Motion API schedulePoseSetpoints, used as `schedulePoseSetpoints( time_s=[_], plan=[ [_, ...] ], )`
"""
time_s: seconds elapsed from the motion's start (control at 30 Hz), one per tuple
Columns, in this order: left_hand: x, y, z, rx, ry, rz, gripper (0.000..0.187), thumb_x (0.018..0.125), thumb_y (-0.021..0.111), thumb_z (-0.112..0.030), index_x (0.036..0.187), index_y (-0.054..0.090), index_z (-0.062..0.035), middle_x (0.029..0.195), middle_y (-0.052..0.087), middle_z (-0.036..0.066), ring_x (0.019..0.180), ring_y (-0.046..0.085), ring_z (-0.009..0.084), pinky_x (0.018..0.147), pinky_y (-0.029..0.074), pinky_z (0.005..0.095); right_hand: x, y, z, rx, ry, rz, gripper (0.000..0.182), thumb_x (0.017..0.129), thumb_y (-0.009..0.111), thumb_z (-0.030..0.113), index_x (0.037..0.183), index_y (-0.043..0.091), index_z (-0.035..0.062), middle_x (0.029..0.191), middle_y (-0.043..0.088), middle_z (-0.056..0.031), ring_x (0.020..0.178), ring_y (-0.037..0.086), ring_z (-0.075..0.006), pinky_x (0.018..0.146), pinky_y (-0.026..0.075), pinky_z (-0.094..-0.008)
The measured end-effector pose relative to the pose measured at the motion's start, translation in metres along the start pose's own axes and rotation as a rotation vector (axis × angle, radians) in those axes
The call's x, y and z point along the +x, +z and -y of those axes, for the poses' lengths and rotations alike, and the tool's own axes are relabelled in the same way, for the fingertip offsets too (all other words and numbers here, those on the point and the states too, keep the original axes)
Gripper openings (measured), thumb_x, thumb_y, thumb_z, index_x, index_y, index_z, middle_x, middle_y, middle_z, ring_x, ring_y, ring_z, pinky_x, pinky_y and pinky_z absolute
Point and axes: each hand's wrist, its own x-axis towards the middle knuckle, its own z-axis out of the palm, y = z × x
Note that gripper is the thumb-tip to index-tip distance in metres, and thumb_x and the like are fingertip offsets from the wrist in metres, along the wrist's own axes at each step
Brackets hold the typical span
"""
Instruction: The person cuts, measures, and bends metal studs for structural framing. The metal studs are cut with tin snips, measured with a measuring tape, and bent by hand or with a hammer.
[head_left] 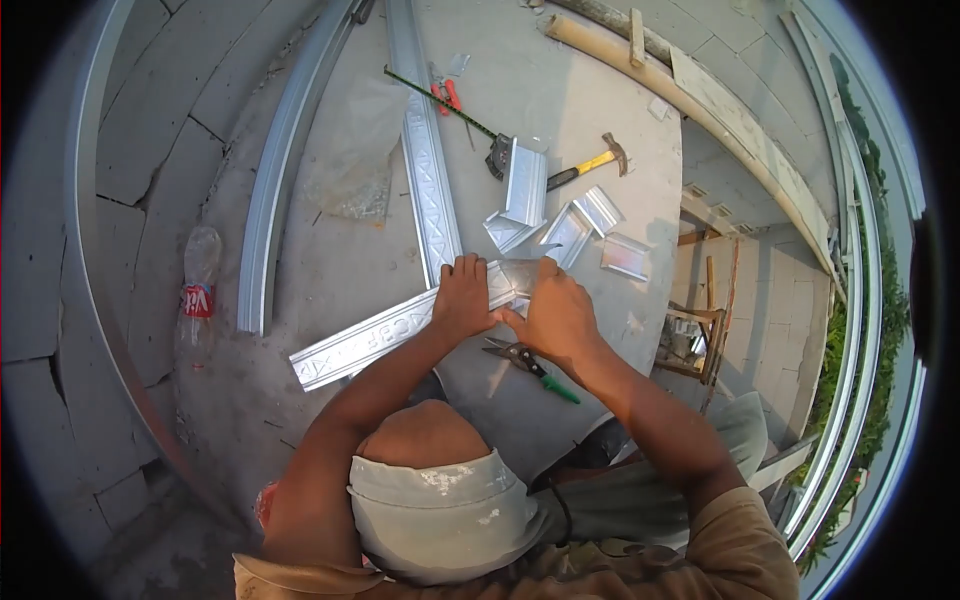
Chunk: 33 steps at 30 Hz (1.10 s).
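Observation:
A short length of embossed galvanised metal channel [365,340] lies slantwise in front of me, its right end between my hands. My left hand [465,297] is closed over the channel near that end, knuckles up. My right hand [555,312] is closed on the end of the channel, where a flap of metal [518,274] stands bent. The fingertips there are partly hidden. Tin snips [530,366] with a green handle lie on the floor just below my right hand. Beyond my hands lie several cut channel offcuts [568,228].
A long channel [425,170] and a thicker metal profile [275,190] run away from me. A tape measure [498,157], hammer [597,163], red-handled tool [446,97] and clear plastic bag [350,185] lie ahead. A plastic bottle [198,290] lies left; the floor drops at the right edge [668,270].

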Motion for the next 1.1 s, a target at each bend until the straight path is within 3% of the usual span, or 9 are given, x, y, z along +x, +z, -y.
schedulePoseSetpoints(
  time_s=[0.07, 0.17, 0.23, 0.33, 0.63, 0.8, 0.83, 0.93, 1.1],
  plan=[
    [0.006, -0.015, 0.011, -0.071, -0.006, -0.060, 0.085, 0.073, 0.071, -0.059, 0.124, 0.048, 0.0052, 0.116, 0.047, 0.015, 0.109, 0.044, 0.0286, 0.090, 0.037, 0.0419, 0.021, -0.041, -0.043, 0.089, -0.191, 0.344, 0.092, 0.063, 0.091, 0.042, 0.127, 0.047, -0.0073, 0.116, 0.062, -0.0295, 0.098, 0.066, -0.0436, 0.088, 0.054, -0.0443],
    [-0.024, -0.035, 0.024, -0.098, -0.103, -0.084, 0.107, 0.059, 0.082, -0.060, 0.132, 0.042, 0.0084, 0.128, 0.041, 0.022, 0.121, 0.039, 0.0370, 0.102, 0.033, 0.0460, 0.036, -0.076, -0.126, 0.060, -0.285, 0.302, 0.125, 0.050, 0.095, 0.049, 0.147, 0.032, 0.0001, 0.139, 0.049, -0.0270, 0.125, 0.053, -0.0427, 0.106, 0.044, -0.0446],
    [-0.044, -0.036, 0.038, -0.081, -0.132, -0.023, 0.105, 0.059, 0.082, -0.059, 0.131, 0.043, 0.0074, 0.128, 0.042, 0.022, 0.121, 0.040, 0.0370, 0.101, 0.033, 0.0459, 0.054, -0.063, -0.177, -0.104, -0.406, 0.156, 0.147, 0.043, 0.097, 0.050, 0.155, 0.013, 0.0024, 0.155, 0.028, -0.0262, 0.145, 0.028, -0.0387, 0.118, 0.027, -0.0444],
    [-0.049, -0.032, 0.048, -0.027, -0.200, 0.115, 0.093, 0.061, 0.081, -0.056, 0.126, 0.050, 0.0023, 0.127, 0.045, 0.022, 0.119, 0.044, 0.0364, 0.098, 0.037, 0.0461, 0.071, -0.030, -0.166, 0.109, -0.536, 0.244, 0.159, 0.040, 0.098, 0.050, 0.156, -0.001, 0.0044, 0.161, 0.012, -0.0236, 0.149, 0.016, -0.0376, 0.121, 0.018, -0.0425],
    [-0.050, -0.033, 0.046, -0.076, -0.109, -0.073, 0.073, 0.064, 0.078, -0.048, 0.118, 0.058, -0.0042, 0.115, 0.050, 0.016, 0.111, 0.048, 0.0302, 0.090, 0.040, 0.0419, 0.099, 0.061, -0.133, 0.646, -0.948, 0.130, 0.112, 0.059, 0.094, 0.027, 0.148, 0.030, 0.0048, 0.151, 0.037, -0.0235, 0.146, 0.027, -0.0356, 0.118, 0.023, -0.0430],
    [-0.042, -0.039, 0.046, -0.110, -0.138, 0.094, 0.076, 0.062, 0.080, -0.047, 0.119, 0.056, -0.0035, 0.109, 0.050, 0.015, 0.109, 0.049, 0.0318, 0.087, 0.038, 0.0429, 0.090, 0.099, -0.115, 0.857, -0.969, -0.063, 0.078, 0.059, 0.084, 0.007, 0.125, 0.042, 0.0022, 0.123, 0.053, -0.0193, 0.121, 0.052, -0.0335, 0.103, 0.039, -0.0398],
    [-0.044, -0.038, 0.044, -0.120, -0.126, 0.109, 0.076, 0.062, 0.080, -0.047, 0.119, 0.056, -0.0035, 0.109, 0.050, 0.015, 0.109, 0.049, 0.0318, 0.087, 0.038, 0.0429, 0.088, 0.101, -0.108, 0.817, -0.996, -0.116, 0.077, 0.058, 0.081, 0.006, 0.124, 0.042, 0.0006, 0.114, 0.053, -0.0193, 0.107, 0.055, -0.0322, 0.095, 0.044, -0.0390],
    [-0.040, -0.039, 0.044, -0.122, -0.123, 0.101, 0.075, 0.061, 0.080, -0.046, 0.118, 0.056, -0.0035, 0.109, 0.050, 0.015, 0.108, 0.049, 0.0314, 0.086, 0.038, 0.0431, 0.075, 0.085, -0.079, 0.580, -0.985, -0.098, 0.066, 0.063, 0.078, 0.008, 0.120, 0.046, -0.0003, 0.113, 0.053, -0.0202, 0.108, 0.055, -0.0330, 0.090, 0.046, -0.0366],
    [-0.044, -0.035, 0.049, -0.182, -0.138, -0.030, 0.073, 0.060, 0.081, -0.043, 0.117, 0.058, -0.0045, 0.109, 0.051, 0.014, 0.105, 0.051, 0.0320, 0.088, 0.038, 0.0437, 0.101, 0.071, -0.095, 0.855, -0.844, -0.126, 0.054, 0.065, 0.069, 0.014, 0.114, 0.052, -0.0017, 0.099, 0.061, -0.0150, 0.080, 0.062, -0.0256, 0.075, 0.050, -0.0338]
  ],
)
